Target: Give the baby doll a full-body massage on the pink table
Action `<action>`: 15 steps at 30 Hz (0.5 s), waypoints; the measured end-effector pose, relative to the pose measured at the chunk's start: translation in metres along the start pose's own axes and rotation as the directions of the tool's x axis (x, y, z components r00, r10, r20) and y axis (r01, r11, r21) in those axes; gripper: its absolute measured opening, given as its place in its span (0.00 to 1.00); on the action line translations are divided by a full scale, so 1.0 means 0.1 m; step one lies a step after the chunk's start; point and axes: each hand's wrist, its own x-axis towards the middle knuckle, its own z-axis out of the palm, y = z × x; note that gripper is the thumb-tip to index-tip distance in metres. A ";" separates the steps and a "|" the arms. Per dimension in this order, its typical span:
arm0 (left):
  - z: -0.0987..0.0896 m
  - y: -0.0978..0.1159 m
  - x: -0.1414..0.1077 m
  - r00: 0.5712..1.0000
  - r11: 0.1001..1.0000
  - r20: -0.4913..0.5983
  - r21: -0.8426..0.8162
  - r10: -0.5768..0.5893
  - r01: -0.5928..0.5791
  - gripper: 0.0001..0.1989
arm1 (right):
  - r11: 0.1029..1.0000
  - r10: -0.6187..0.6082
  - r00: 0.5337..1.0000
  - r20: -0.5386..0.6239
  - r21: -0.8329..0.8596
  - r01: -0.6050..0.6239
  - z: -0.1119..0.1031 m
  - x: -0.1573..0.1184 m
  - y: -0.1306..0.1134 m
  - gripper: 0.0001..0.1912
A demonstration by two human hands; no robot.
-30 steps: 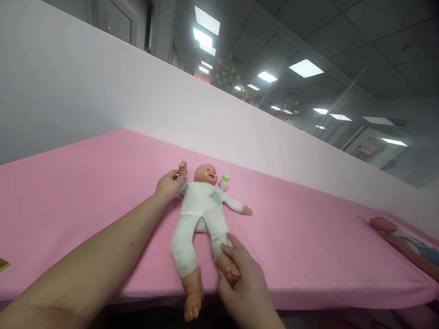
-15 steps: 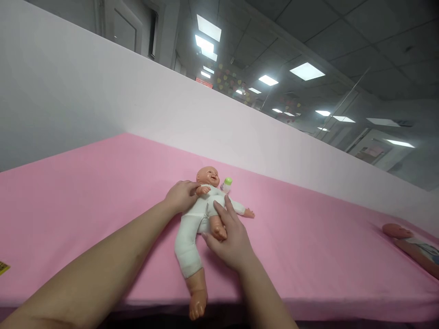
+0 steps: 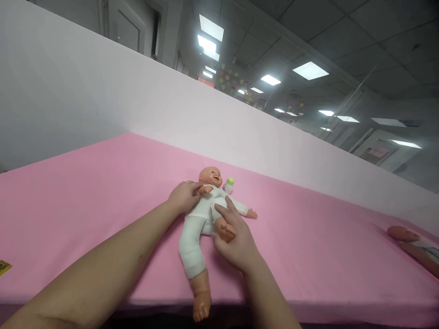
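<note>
I see the doll (image 3: 203,208) on its back on the pink-covered desk (image 3: 308,242), head toward the white wall (image 3: 222,123) and legs toward me, and I have both hands on it. My left hand (image 3: 185,197) grasps one of its arms near the wrist, so that the arm folds over the upper chest and the small fist sits just below the chin. My right hand (image 3: 238,240) grips a lower leg, its thumb on the near side and its fingers along the far side; that leg is bent, knee up over the belly, with the bare foot (image 3: 224,230) pointing my way. The doll's other leg stretches toward me, its foot reaching past the near edge of the desk, and its free arm lies out to the right, palm open. It wears a white suit, and its mouth is open. Just beside its head stands a small bottle (image 3: 228,185) with a green cap. Well apart, at the right border of my view, lies a second doll (image 3: 408,240), partly cut off, while a yellow label (image 3: 4,267) shows at the left border
</note>
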 end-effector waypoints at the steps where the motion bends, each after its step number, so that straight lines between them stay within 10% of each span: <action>1: 0.02 -0.02 0.00 0.999 0.999 -0.022 -0.026 -0.025 0.024 0.25 | 1.000 -0.016 1.000 -0.004 0.002 0.016 -0.05 -0.09 -0.04 0.38; 4: 0.08 -0.11 0.02 0.971 0.971 -0.131 -0.165 -0.198 0.176 0.30 | 0.998 -0.067 0.997 -0.040 0.002 0.068 -0.19 -0.36 -0.12 0.38; 10: 0.13 -0.52 0.12 0.772 0.749 -0.205 -0.481 -0.601 0.455 0.30 | 0.999 -0.012 0.998 0.062 0.031 0.010 -0.25 -0.86 -0.13 0.34; 15: 0.10 -0.75 0.20 0.704 0.631 -0.151 -0.599 -0.694 0.493 0.23 | 0.997 0.068 0.995 0.067 0.025 -0.069 -0.12 -1.08 -0.09 0.29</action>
